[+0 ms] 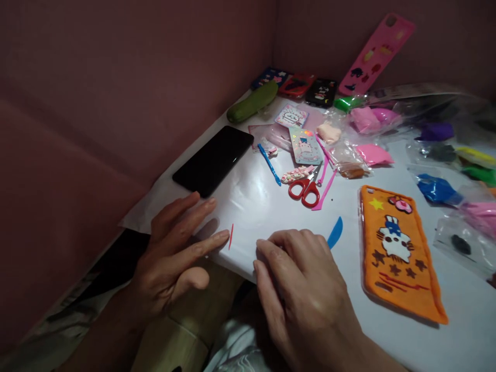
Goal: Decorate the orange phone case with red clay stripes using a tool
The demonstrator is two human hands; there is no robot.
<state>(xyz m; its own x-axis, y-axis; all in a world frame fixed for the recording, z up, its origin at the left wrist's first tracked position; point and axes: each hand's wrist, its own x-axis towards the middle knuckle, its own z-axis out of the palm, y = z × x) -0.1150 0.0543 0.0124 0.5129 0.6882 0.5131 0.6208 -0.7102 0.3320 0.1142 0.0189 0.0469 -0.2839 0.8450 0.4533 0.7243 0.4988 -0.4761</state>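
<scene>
- Thin red strip point(231, 236): slender, nearly straight, tapering towards its ends, lying on the white worktop point(240, 201) near its edge.
- Left hand point(166, 258): fingers spread apart, index fingertip just beside the strip.
- Right hand point(306, 289): fingers close together, bent over the worktop; cannot tell whether they grip anything.
- Orange phone case point(399, 248), cat figure and stars, right of this hand.
</scene>
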